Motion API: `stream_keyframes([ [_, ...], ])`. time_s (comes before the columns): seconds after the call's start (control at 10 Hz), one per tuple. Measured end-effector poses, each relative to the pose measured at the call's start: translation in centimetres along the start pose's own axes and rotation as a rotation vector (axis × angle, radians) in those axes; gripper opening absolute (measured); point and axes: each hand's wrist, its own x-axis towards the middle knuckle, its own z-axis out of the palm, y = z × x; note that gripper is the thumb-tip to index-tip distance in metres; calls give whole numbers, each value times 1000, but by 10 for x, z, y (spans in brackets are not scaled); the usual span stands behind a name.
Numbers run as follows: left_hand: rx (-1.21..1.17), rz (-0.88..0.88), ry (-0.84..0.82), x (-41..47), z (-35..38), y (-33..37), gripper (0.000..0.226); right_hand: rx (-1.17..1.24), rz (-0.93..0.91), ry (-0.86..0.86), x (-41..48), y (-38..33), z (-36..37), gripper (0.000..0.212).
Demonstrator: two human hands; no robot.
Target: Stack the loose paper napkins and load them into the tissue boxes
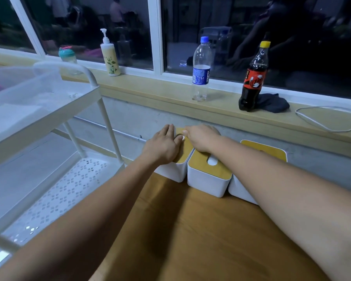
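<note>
Dark window behind, wooden tabletop [190,230] in front. Along the far edge of the tabletop, 3 boxes in a row, side by side: left tissue box [171,171] at the far left corner, then middle tissue box [209,179], then right tissue box [265,151]. White napkin [212,161] peeking from the slot of the middle one. No loose napkins to see.

Left hand [163,146] flat on the yellow lid [183,154] of the left tissue box, fingers straight. Right hand [201,137] close beside it at the far end of that lid, fingers bent down. Cannot tell if pinching it.

Might tip or jam the lid by lifting only 1 end. Might also shove the box off the far edge by pressing too hard, or bump the middle tissue box.
</note>
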Motion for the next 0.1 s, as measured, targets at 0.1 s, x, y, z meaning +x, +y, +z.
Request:
stream_keyframes([
  [0.1, -9, -11, 3, 1, -6, 3, 78, 6, 5, 85, -5, -1, -14, 44],
])
